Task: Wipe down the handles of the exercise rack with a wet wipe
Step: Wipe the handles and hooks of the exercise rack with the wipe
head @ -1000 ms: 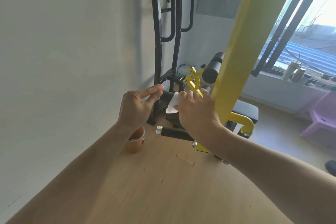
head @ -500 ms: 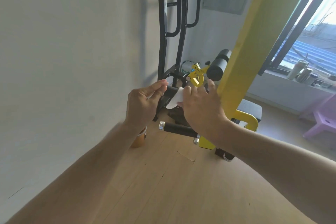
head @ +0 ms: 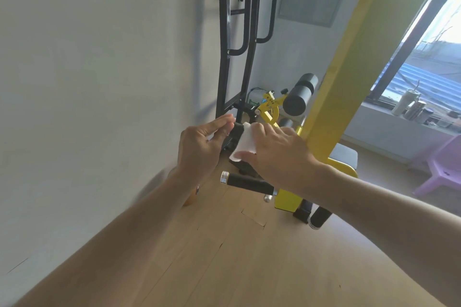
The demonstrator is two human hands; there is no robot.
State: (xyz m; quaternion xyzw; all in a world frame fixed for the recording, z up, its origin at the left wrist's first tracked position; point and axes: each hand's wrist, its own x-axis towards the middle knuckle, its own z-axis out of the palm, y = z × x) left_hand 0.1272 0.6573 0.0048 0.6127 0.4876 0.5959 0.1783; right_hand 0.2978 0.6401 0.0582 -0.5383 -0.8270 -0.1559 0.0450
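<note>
My right hand [head: 277, 154] holds a white wet wipe [head: 245, 142] by its right edge, at chest height in front of the yellow exercise machine. Just left of the wipe is my left hand [head: 202, 147], its finger and thumb slightly apart and seemingly not touching it. Below both hands a black foam handle [head: 247, 183] with a chrome end cap sticks out to the left from the yellow frame [head: 287, 200]. A second black handle [head: 320, 217] shows lower right. The black wall rack has two looped grips [head: 268, 7].
A yellow upright post [head: 349, 62] rises just right of my hands. An orange cup [head: 193, 197] stands on the wooden floor, mostly hidden by my left forearm. The white wall is close on the left. A purple plastic chair [head: 441, 169] and a cluttered windowsill [head: 419, 109] are far right.
Both hands have stayed together over the handle while the view shifted. The wipe now shows more fully, spread out in my right hand. The orange cup has slid behind my left forearm.
</note>
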